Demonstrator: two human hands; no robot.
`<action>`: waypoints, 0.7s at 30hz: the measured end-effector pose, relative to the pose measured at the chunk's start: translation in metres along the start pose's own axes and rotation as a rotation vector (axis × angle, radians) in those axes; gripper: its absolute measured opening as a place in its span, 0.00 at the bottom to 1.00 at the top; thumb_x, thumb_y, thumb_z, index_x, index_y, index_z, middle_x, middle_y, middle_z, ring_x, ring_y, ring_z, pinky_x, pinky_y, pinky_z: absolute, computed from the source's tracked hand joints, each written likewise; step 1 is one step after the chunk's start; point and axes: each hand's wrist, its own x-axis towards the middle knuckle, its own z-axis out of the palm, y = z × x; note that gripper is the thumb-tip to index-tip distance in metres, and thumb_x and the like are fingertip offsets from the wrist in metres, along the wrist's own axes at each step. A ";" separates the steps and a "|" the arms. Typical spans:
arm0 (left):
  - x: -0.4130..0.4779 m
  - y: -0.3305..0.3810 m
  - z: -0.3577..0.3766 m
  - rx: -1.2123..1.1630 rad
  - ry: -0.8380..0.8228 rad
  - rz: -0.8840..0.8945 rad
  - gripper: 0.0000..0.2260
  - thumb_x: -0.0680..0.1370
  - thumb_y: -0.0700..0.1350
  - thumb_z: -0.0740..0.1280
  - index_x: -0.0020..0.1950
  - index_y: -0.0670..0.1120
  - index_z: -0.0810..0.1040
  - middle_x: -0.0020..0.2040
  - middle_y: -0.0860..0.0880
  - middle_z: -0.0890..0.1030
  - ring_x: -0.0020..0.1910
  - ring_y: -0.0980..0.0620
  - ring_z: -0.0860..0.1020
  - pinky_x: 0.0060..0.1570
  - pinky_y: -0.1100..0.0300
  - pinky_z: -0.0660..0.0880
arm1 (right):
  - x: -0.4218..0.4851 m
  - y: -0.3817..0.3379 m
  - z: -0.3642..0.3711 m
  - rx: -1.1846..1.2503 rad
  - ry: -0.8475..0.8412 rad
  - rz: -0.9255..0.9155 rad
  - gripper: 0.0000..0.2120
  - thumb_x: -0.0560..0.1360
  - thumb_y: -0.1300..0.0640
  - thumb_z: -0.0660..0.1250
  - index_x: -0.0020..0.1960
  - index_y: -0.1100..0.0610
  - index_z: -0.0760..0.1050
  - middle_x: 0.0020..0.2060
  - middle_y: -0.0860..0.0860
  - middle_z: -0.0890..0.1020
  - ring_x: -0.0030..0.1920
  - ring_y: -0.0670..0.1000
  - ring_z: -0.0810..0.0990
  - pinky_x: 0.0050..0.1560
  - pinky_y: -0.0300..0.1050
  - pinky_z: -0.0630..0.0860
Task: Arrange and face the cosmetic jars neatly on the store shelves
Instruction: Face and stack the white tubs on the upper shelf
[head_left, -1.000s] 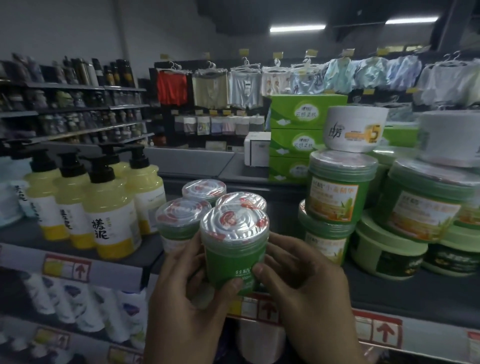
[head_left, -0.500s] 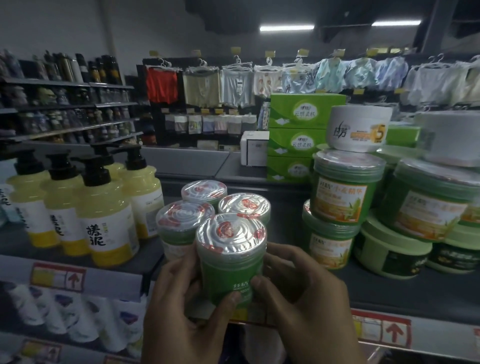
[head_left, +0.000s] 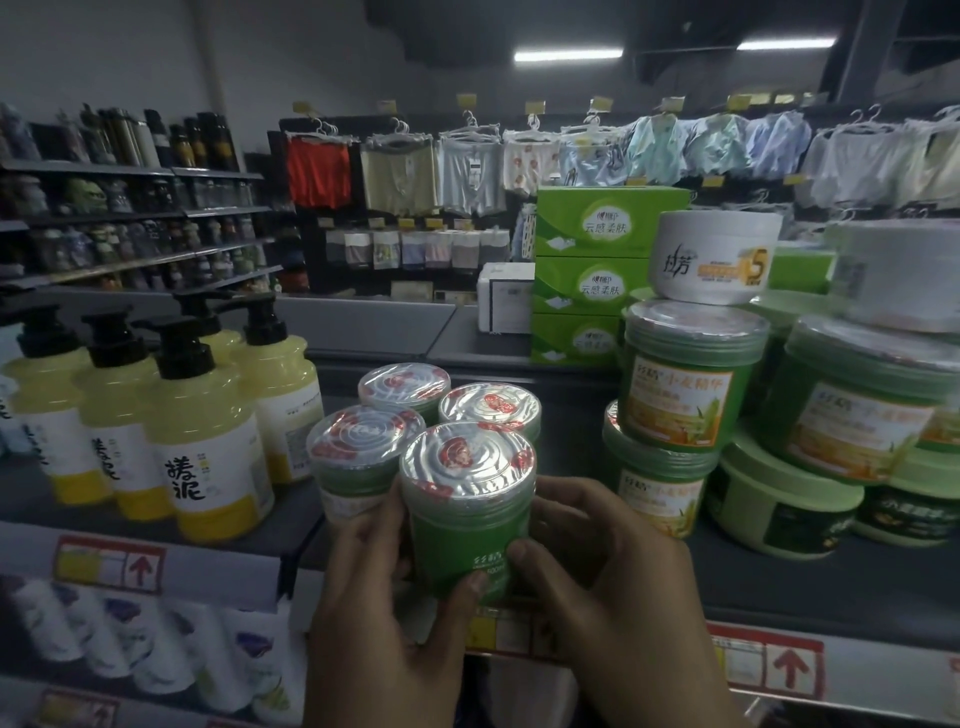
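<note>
Directly behind the grip, three foil-lidded jars (head_left: 404, 387) of the same kind are clustered, and the nearest of them is just beside the held jar on its left. Further left of the grip yellow pump bottles (head_left: 208, 467) are grouped. To the right, larger green tubs (head_left: 685, 384) are stacked, with a white tub (head_left: 719, 257) set on top. The small green jar (head_left: 467, 519) is clasped upright between both hands at the shelf's (head_left: 779, 587) front edge. The left hand (head_left: 384, 613) is wrapped round its left side, thumb pressed on the lower front, and the right hand (head_left: 613, 587) is curled round its right side, thumb laid beside the label. Whether its base touches the shelf cannot be told. Bare dark shelf is seen between the grip and the right-hand tubs, and a price rail (head_left: 769, 665) runs just below the hands.
</note>
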 end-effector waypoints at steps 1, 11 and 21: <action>0.000 0.000 0.002 0.013 0.007 0.004 0.41 0.65 0.66 0.74 0.78 0.58 0.73 0.66 0.62 0.76 0.57 0.61 0.82 0.55 0.55 0.83 | 0.001 0.001 -0.001 -0.005 0.001 0.001 0.20 0.75 0.67 0.79 0.57 0.44 0.83 0.49 0.33 0.88 0.56 0.35 0.86 0.58 0.36 0.83; -0.009 0.004 0.021 -0.035 0.081 -0.033 0.38 0.62 0.52 0.79 0.71 0.65 0.74 0.67 0.63 0.78 0.62 0.64 0.80 0.59 0.59 0.80 | 0.012 0.008 -0.002 -0.047 0.019 -0.022 0.19 0.76 0.66 0.78 0.59 0.46 0.83 0.51 0.33 0.88 0.56 0.35 0.86 0.57 0.37 0.83; -0.006 0.007 0.022 0.063 0.047 0.024 0.41 0.63 0.53 0.77 0.76 0.65 0.70 0.69 0.67 0.72 0.61 0.67 0.78 0.53 0.79 0.73 | 0.024 0.007 -0.007 -0.055 -0.014 0.014 0.16 0.75 0.66 0.78 0.56 0.47 0.83 0.48 0.33 0.88 0.53 0.34 0.86 0.54 0.34 0.83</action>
